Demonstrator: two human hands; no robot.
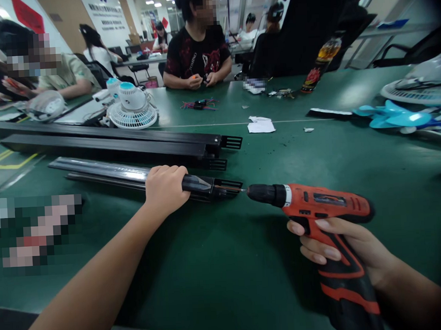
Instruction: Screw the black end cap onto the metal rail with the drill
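Observation:
My left hand is wrapped round a long black tube with a glossy top, near its right end. Beneath and beside it lies another dark bar, partly hidden. A slotted black end piece sticks out at the right end. My right hand grips a red and black cordless drill by its handle, with a finger at the trigger. The drill points left, and its bit tip is at the slotted end piece; whether they touch I cannot tell.
Two longer black bars with slotted ends lie behind. White fan bodies, a paper scrap, blue fan blades and a bottle rest on the green table. Several people sit around; one person faces me across it.

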